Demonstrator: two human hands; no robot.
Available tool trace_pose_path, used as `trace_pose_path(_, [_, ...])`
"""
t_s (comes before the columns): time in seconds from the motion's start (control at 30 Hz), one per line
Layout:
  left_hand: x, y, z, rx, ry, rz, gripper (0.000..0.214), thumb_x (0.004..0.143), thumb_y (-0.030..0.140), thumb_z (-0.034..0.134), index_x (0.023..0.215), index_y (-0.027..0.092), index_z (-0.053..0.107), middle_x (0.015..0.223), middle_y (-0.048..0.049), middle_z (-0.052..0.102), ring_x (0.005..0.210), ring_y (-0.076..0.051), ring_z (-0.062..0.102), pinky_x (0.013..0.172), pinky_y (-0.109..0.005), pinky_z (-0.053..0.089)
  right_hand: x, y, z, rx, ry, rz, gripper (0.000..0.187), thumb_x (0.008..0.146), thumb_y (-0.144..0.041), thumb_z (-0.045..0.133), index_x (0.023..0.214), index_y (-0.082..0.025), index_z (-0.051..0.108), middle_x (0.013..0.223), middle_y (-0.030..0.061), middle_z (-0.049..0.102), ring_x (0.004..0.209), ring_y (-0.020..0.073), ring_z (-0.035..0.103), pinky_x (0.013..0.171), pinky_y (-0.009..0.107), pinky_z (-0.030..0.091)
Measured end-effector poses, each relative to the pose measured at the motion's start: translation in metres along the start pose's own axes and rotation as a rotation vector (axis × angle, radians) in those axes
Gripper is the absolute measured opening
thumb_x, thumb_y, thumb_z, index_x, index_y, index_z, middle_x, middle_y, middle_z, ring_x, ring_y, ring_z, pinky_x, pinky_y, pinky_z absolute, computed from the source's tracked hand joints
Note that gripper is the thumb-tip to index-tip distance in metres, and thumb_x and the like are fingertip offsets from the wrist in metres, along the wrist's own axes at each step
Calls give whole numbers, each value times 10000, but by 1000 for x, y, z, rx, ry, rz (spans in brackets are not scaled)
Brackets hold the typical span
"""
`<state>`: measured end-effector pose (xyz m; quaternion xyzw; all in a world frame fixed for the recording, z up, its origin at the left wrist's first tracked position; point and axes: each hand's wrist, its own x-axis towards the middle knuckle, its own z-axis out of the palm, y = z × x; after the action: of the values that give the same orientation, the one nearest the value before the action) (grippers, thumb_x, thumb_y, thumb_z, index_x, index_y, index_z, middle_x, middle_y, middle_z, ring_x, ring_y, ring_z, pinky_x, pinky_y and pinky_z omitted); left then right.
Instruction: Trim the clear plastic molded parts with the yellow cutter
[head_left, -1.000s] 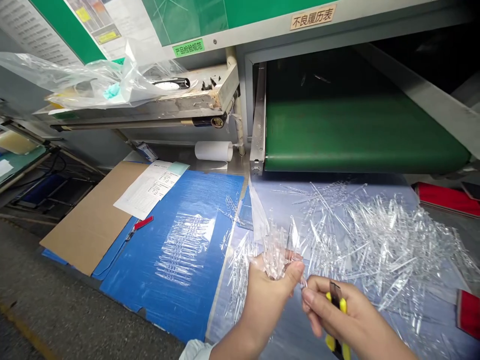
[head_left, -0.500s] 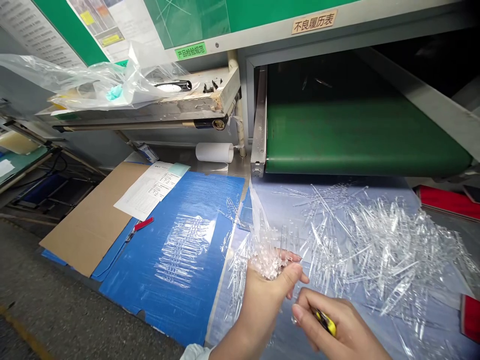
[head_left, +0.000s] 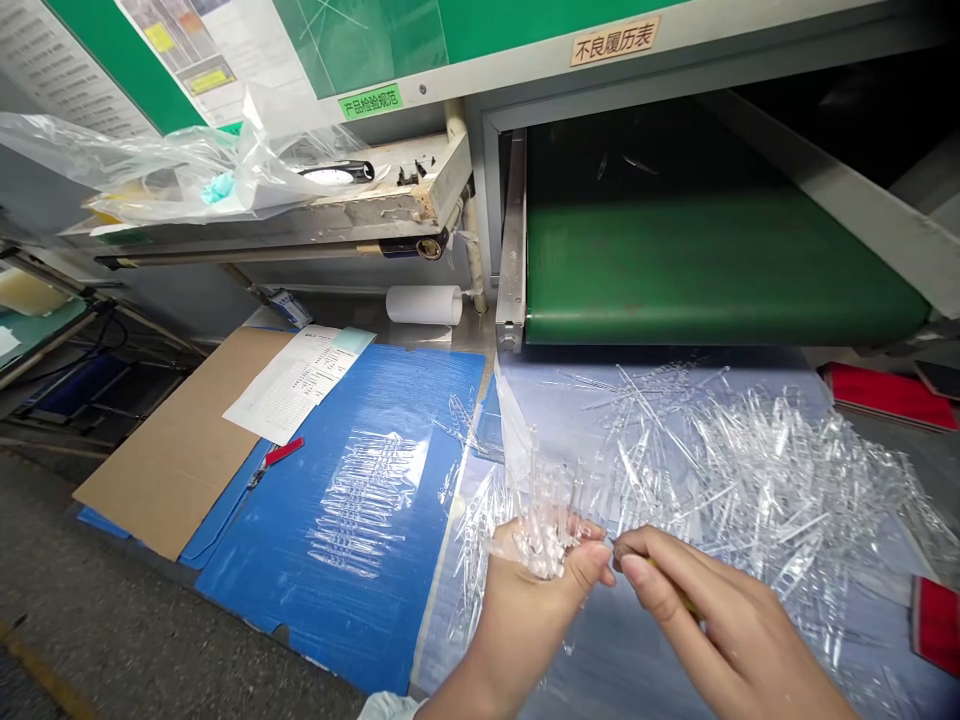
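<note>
My left hand [head_left: 529, 600] is closed around a bundle of clear plastic pieces [head_left: 546, 530] that stick up out of the fist. Close to its thumb, my right hand [head_left: 697, 600] is closed on a small tool with a yellow handle [head_left: 686, 603], mostly hidden by the fingers. The tool's tip and what it touches are too small to make out. To the right spreads a big heap of loose clear plastic pieces [head_left: 787, 480]. Another group of clear pieces [head_left: 360, 505] lies in a neat row on the blue sheet [head_left: 262, 600].
Behind the heap stands a green conveyor belt [head_left: 712, 270] in a metal frame. Left are brown cardboard [head_left: 165, 450], a printed paper [head_left: 289, 385] and a red-handled tool [head_left: 285, 450]. A white roll [head_left: 424, 305] sits under the shelf [head_left: 300, 225]. Red pads [head_left: 889, 395] lie at right.
My right hand has moved up and in against the left thumb, and the yellow handle is now more covered. The bundle in my left hand has tipped more upright. The view has shifted slightly.
</note>
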<state>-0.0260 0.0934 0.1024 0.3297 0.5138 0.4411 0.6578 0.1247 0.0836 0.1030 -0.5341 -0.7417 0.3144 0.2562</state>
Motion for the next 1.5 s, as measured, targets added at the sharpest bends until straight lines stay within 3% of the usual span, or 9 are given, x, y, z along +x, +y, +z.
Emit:
trace_pose_path(0.57, [-2, 4, -3, 123, -23, 49, 159, 756, 312, 666, 675, 182, 624, 619, 8, 621, 609, -131, 582, 640, -240, 464, 2, -3, -1, 109, -18, 133, 301, 935, -377, 373, 725, -251, 548, 623, -36, 583, 531, 116, 548, 509, 237, 402])
trace_pose_path(0.87, [-5, 7, -4, 210, -35, 70, 230, 777, 364, 642, 637, 184, 609, 633, 4, 597, 638, -137, 570, 657, -249, 453, 0, -1, 13, 115, 156, 93, 257, 918, -360, 430, 731, -243, 562, 662, -19, 588, 570, 133, 534, 553, 271, 376])
trace_pose_path(0.93, [-8, 7, -2, 163, -71, -8, 217, 731, 375, 685, 664, 177, 631, 621, -1, 601, 616, -142, 567, 631, -257, 456, 3, 7, 4, 163, 239, 171, 259, 907, -390, 438, 727, -244, 553, 628, -7, 576, 550, 151, 532, 527, 280, 394])
trace_pose_path(1.0, [-12, 5, -1, 105, -85, -118, 248, 657, 396, 741, 685, 166, 653, 597, -6, 609, 581, -148, 571, 592, -262, 452, 6, 19, -11, 192, 429, 320, 261, 897, -437, 440, 752, -247, 544, 621, 6, 554, 549, 166, 519, 493, 280, 401])
trace_pose_path(1.1, [-15, 0, 0, 70, 7, -165, 301, 616, 443, 753, 676, 162, 663, 534, 0, 604, 503, -125, 522, 542, -253, 411, 8, 32, -28, 193, 596, 438, 283, 861, -514, 463, 795, -254, 552, 706, 22, 549, 622, 178, 507, 499, 277, 386])
trace_pose_path(1.2, [-12, -6, 2, 84, 27, -147, 336, 641, 489, 719, 692, 163, 662, 500, 9, 593, 449, -94, 425, 484, -235, 337, 5, 28, -23, 264, 412, 475, 282, 808, -535, 516, 801, -257, 566, 691, 0, 537, 578, 155, 465, 473, 261, 346])
trace_pose_path(1.3, [-6, -16, 6, 79, -74, -175, 382, 616, 523, 724, 702, 158, 648, 500, 8, 595, 422, -83, 392, 450, -227, 298, 4, 16, -7, 374, 96, 421, 275, 800, -466, 529, 671, -223, 535, 571, -33, 477, 514, 123, 421, 480, 241, 341])
trace_pose_path(1.37, [-2, -24, 8, 86, -141, -204, 434, 586, 545, 735, 728, 147, 641, 536, -8, 618, 406, -77, 388, 433, -225, 291, 2, 17, -4, 416, -37, 361, 343, 827, -456, 472, 589, -210, 459, 524, -45, 421, 499, 111, 406, 493, 233, 350])
trace_pose_path(1.5, [9, -40, 6, 116, -145, -216, 522, 576, 583, 723, 793, 121, 617, 569, -9, 612, 385, -61, 386, 428, -214, 275, -26, 67, -21, 249, 4, 468, 358, 864, -475, 403, 608, -226, 378, 515, -53, 407, 470, 117, 424, 471, 230, 356])
